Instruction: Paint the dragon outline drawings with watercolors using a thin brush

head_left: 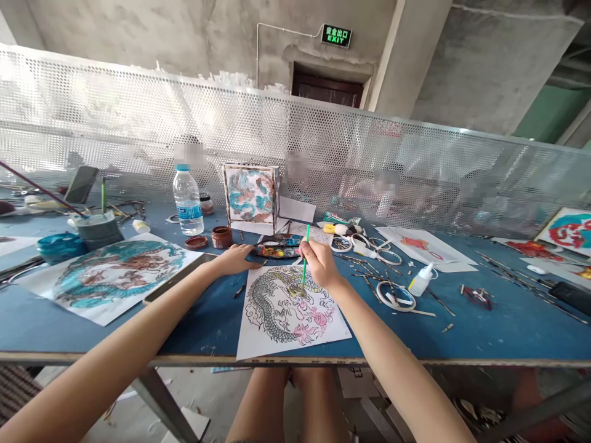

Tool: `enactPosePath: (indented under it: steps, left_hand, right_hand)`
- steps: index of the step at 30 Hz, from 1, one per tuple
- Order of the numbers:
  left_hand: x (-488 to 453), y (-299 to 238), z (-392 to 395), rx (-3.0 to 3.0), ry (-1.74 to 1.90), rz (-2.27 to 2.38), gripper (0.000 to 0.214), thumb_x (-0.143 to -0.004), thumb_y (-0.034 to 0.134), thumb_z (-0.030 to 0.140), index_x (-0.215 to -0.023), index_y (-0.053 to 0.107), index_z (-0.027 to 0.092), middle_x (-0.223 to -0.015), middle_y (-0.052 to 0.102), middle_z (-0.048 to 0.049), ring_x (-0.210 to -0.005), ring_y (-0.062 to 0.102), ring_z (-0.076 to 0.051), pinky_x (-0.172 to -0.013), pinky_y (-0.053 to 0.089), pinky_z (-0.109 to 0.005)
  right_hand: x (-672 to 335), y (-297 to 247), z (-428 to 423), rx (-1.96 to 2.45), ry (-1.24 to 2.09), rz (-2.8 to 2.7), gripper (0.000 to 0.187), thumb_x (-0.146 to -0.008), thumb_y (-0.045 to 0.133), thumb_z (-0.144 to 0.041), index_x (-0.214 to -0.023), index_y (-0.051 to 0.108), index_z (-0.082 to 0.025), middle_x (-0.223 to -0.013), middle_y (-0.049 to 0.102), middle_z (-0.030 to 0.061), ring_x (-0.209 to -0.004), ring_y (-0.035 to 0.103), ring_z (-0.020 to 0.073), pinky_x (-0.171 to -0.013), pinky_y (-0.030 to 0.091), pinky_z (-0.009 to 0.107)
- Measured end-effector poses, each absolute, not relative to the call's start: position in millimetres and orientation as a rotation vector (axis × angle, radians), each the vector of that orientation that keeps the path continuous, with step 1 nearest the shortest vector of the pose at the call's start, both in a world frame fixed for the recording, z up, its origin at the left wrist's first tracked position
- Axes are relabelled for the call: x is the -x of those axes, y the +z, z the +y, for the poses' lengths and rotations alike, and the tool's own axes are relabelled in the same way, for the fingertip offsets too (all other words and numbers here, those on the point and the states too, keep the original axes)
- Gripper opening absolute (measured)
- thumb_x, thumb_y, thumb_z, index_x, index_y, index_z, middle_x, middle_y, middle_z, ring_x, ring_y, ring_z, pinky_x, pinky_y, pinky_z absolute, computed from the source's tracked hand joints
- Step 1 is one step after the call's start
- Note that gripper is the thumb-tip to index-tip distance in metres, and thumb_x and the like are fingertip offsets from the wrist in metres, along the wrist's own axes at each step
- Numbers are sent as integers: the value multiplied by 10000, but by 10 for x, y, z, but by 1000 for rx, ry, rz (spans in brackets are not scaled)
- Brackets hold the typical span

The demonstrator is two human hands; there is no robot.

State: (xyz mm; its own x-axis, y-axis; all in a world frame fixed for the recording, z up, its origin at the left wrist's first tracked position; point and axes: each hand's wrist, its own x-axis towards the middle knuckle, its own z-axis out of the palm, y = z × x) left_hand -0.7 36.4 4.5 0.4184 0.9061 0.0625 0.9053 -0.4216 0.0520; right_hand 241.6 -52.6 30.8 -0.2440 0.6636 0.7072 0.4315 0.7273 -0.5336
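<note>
A white sheet with a dragon drawing (289, 311), partly coloured grey, yellow and pink, lies at the table's front edge. My right hand (320, 263) is closed on a green paintbrush (305, 258), its tip touching the drawing near the dragon's head. My left hand (236, 258) rests on the blue table (498, 320) at the sheet's upper left corner, fingers curled and touching the edge of a paint palette (278, 247) with several colours.
A painted dragon sheet (113, 274) lies to the left with a teal bowl (60, 246) and a grey pot (98, 227). A water bottle (188, 200), brown paint jars (221, 237), a painted box (250, 194), a glue bottle (421, 280), rings and sticks crowd the table. A perforated metal screen (415, 166) stands behind.
</note>
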Motion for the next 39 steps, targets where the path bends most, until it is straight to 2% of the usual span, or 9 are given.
enactPosePath:
  steps: [4,10,16,28,39]
  left_hand:
    - [18,21,383,-2636,141,1673,719,-691,431,643,-1221,485,161,-1196,564,-130,-1110,483,-325,-880,385,-345]
    - [26,17,392,-2643,136,1651,720,-704,425,632,-1243,453,155,-1236,534,-140,-1120,478,-319,-899,369,-349]
    - [19,19,386,-2646,123,1665,769,-709,412,640,-1266,428,110,-1235,528,-169,-1124,468,-343,-895,374,-359]
    - [-51,172,245,-2604,57,1695,720,-715,431,606,-1255,445,131,-1261,513,-148,-1140,457,-332,-895,385,-349]
    - [16,19,394,-2635,120,1672,764,-700,425,643,-1249,447,113,-1233,528,-162,-1123,467,-346,-895,373,-359]
  right_hand:
    - [-2425,338,-545,869,224,-1787,377,-918,263,-427,-655,417,-206,-551,416,-16,-516,418,124,-531,313,257]
    - [-2397,350,-533,904,307,-1923,385,-921,280,-408,-625,418,-202,-525,419,-20,-503,430,124,-532,301,255]
    - [-2425,355,-520,909,272,-1845,379,-920,287,-405,-628,415,-202,-522,398,-26,-499,413,121,-527,292,251]
    - [-2427,351,-492,933,280,-1891,392,-919,298,-410,-607,399,-196,-510,403,-25,-495,413,117,-522,279,250]
    - [-2443,354,-484,969,244,-1923,386,-910,322,-419,-601,382,-196,-502,396,-28,-477,395,114,-508,249,251]
